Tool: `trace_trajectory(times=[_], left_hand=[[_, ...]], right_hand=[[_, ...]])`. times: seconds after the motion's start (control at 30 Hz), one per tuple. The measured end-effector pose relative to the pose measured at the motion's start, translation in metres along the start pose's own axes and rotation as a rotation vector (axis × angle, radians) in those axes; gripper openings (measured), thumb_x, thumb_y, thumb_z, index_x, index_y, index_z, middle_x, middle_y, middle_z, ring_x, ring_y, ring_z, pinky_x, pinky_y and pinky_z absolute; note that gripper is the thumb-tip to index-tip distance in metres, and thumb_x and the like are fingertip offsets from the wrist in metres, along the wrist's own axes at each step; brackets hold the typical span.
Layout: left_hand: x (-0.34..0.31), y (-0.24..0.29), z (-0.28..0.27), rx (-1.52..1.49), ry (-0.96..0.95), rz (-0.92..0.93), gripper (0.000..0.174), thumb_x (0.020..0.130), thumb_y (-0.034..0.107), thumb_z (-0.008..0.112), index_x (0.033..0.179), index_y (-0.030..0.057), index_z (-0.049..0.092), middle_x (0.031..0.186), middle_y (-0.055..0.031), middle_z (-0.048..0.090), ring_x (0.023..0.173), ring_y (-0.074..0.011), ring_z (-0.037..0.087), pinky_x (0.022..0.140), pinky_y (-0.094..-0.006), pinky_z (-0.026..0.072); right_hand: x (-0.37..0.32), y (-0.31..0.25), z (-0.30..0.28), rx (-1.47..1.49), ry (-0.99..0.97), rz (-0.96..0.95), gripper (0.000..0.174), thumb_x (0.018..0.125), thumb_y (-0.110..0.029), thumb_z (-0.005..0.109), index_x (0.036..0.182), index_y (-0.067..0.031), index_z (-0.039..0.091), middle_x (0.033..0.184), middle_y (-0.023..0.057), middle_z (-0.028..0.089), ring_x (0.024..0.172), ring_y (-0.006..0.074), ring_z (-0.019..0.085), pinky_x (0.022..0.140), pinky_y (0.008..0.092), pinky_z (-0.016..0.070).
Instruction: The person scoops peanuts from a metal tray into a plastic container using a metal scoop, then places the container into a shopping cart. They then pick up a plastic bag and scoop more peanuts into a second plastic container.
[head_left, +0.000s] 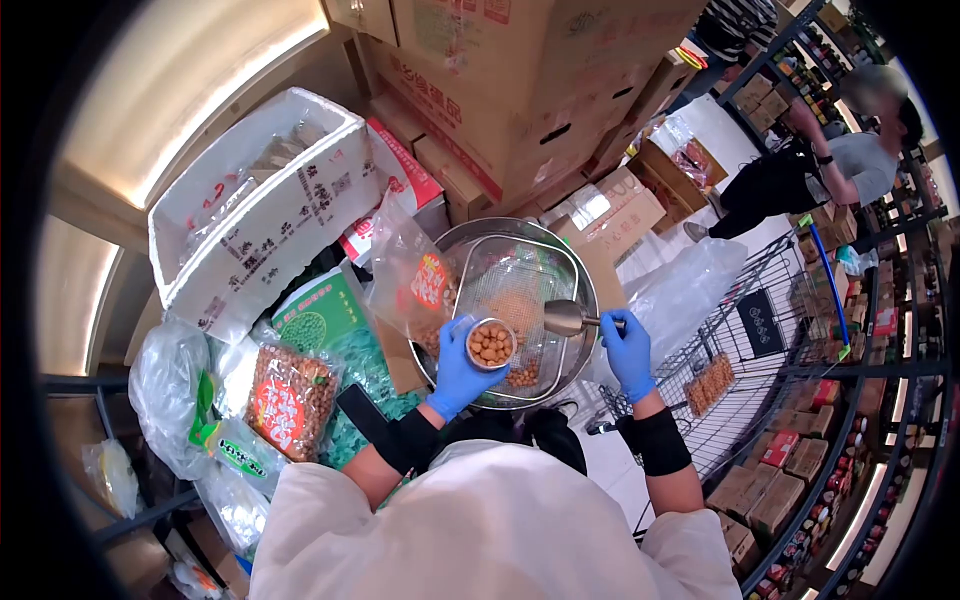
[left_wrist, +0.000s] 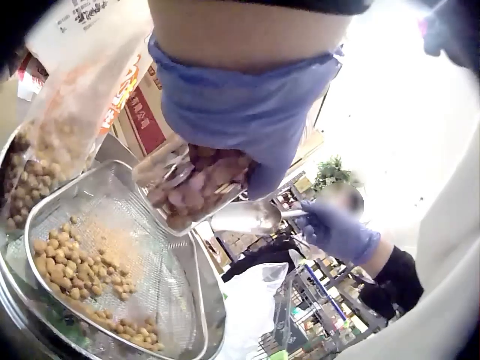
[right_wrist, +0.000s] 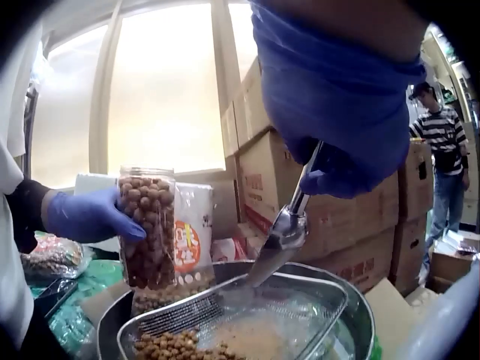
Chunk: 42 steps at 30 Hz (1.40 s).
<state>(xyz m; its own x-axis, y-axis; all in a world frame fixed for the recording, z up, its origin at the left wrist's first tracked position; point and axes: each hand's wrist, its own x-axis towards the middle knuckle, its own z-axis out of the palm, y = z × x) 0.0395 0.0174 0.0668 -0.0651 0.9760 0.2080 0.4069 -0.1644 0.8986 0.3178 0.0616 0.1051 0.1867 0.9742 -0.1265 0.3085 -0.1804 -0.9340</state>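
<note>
Jar [head_left: 492, 343] tight in left hand [head_left: 455, 368]

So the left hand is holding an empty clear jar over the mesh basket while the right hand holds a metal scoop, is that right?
Not empty. The right wrist view shows the clear jar filled nearly to its top with brown nuts. The rest stands: the left hand holds it over the mesh basket, and the right hand holds the metal scoop.
</note>
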Motion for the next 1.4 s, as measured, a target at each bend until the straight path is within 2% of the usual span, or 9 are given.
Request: trace_trajectory(times=[0.1,0.33,0.4,0.43,0.53,0.87,1.17,1.27,1.4], left_hand=[[0.003,-0.006,-0.002,0.089,0.020,0.028,0.080,0.056,0.022,0.088,0.124,0.0067,0.047,0.120,-0.0128,0.041,0.116,-0.0313,0.044,0.101,-0.0392,0.0400],[0.009,-0.014,-0.007,0.202,0.087,0.114,0.084,0.055,0.021,0.088,0.125,0.0065,0.044,0.120,-0.0131,0.040,0.114,-0.0320,0.045,0.099,-0.0397,0.0412],[0.003,-0.017,-0.008,0.131,0.106,-0.038,0.085,0.055,0.019,0.087,0.126,0.0064,0.043,0.120,-0.0132,0.038,0.114,-0.0320,0.046,0.099,-0.0396,0.0413],[0.005,-0.023,-0.008,0.175,0.084,0.000,0.084,0.056,0.018,0.087,0.126,0.0061,0.042,0.121,-0.0131,0.038,0.114,-0.0315,0.046,0.099,-0.0394,0.0415],[0.006,-0.025,-0.012,0.166,0.077,-0.008,0.085,0.056,0.019,0.087,0.127,0.0065,0.042,0.121,-0.0130,0.038,0.115,-0.0309,0.045,0.099,-0.0393,0.0415],[-0.001,-0.030,-0.017,0.183,0.052,0.016,0.085,0.057,0.026,0.088,0.125,0.0048,0.042,0.120,-0.0143,0.038,0.115,-0.0324,0.043,0.100,-0.0405,0.0395],[-0.011,-0.049,-0.020,0.222,0.041,-0.032,0.091,0.057,0.017,0.088,0.128,0.0042,0.033,0.123,-0.0106,0.040,0.117,-0.0256,0.046,0.102,-0.0373,0.0395],[-0.013,-0.051,-0.025,0.099,0.069,-0.106,0.090,0.057,0.016,0.088,0.128,0.0039,0.034,0.124,-0.0109,0.041,0.117,-0.0255,0.047,0.102,-0.0370,0.0388],[-0.012,-0.044,-0.034,0.164,0.080,-0.094,0.090,0.056,0.015,0.087,0.127,0.0034,0.034,0.125,-0.0111,0.042,0.117,-0.0250,0.047,0.103,-0.0367,0.0383]], right_hand=[[0.008,0.041,0.010,-0.171,0.003,0.025,0.026,0.088,-0.025,0.065,0.096,0.0001,0.065,0.081,0.0142,0.069,0.074,0.0178,0.066,0.068,0.0308,0.0511],[0.016,0.054,0.025,-0.468,-0.109,-0.123,0.025,0.087,-0.026,0.063,0.098,-0.0038,0.066,0.088,0.0168,0.067,0.078,0.0311,0.066,0.072,0.0390,0.0517],[0.011,0.060,0.026,-0.620,-0.171,-0.232,0.026,0.087,-0.028,0.061,0.099,-0.0048,0.067,0.091,0.0171,0.066,0.082,0.0350,0.064,0.073,0.0419,0.0513],[0.013,0.060,0.027,-0.721,-0.244,-0.196,0.025,0.088,-0.027,0.058,0.096,-0.0056,0.066,0.091,0.0170,0.066,0.083,0.0361,0.063,0.073,0.0438,0.0508],[0.008,0.064,0.030,-0.826,-0.289,-0.287,0.022,0.088,-0.026,0.057,0.092,-0.0067,0.065,0.090,0.0166,0.064,0.083,0.0359,0.062,0.071,0.0452,0.0501],[-0.002,0.090,0.030,-0.910,-0.512,-0.191,0.023,0.086,-0.026,0.057,0.091,-0.0057,0.068,0.087,0.0177,0.065,0.083,0.0361,0.062,0.074,0.0453,0.0502],[-0.014,0.119,0.021,-0.636,-0.439,0.000,0.028,0.088,-0.027,0.060,0.097,-0.0013,0.068,0.092,0.0190,0.068,0.084,0.0332,0.066,0.076,0.0391,0.0517],[-0.016,0.124,0.023,-0.580,-0.392,0.022,0.028,0.088,-0.026,0.060,0.098,-0.0005,0.068,0.092,0.0185,0.068,0.084,0.0314,0.067,0.076,0.0372,0.0519],[-0.015,0.132,0.020,-0.520,-0.374,0.021,0.030,0.088,-0.027,0.060,0.098,-0.0001,0.068,0.091,0.0183,0.068,0.083,0.0306,0.067,0.075,0.0362,0.0519]])
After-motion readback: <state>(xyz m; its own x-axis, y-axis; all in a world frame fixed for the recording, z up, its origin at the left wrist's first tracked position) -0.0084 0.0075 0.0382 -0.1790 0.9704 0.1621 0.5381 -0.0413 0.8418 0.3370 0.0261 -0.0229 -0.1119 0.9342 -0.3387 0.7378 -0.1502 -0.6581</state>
